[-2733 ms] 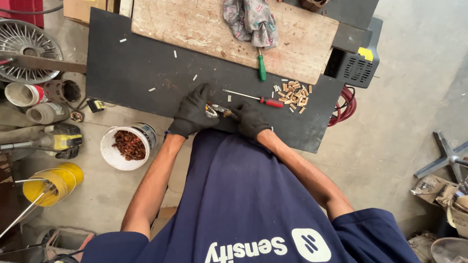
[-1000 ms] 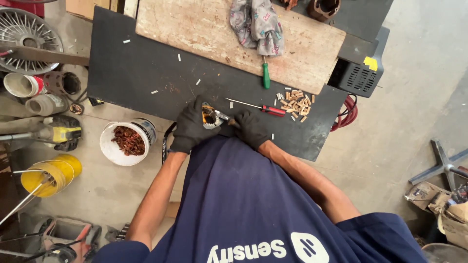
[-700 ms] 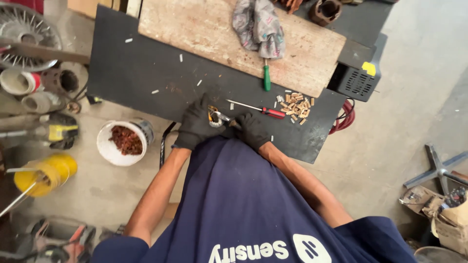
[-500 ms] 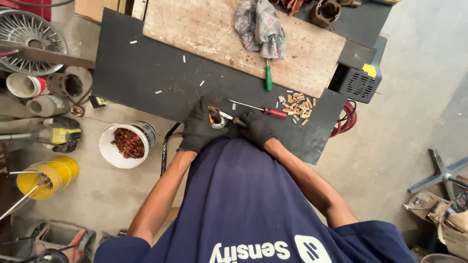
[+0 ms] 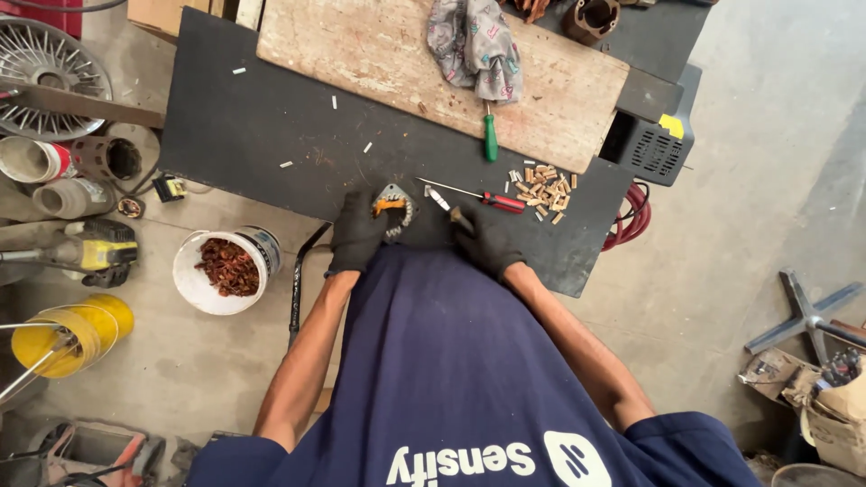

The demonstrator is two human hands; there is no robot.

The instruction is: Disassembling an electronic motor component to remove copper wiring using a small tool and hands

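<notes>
Black-gloved, the left hand [image 5: 357, 236] grips a small round metal motor part [image 5: 394, 209] with orange in its middle, at the near edge of the dark bench [image 5: 244, 126]; moments ago it sat deeper in both palms, and now it shows more openly. The right hand [image 5: 485, 238] has drawn slightly aside, closed around a thin tool [image 5: 456, 216], beside the red-handled screwdriver [image 5: 492, 199].

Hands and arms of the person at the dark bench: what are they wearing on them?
Both the left hand and the right hand are covered by dark, close-fitting work gloves that end at the wrists. The forearms are bare. Short navy-blue sleeves of a T-shirt cover the upper arms; the shirt bears a white printed logo. No watch or wristband shows.
</notes>
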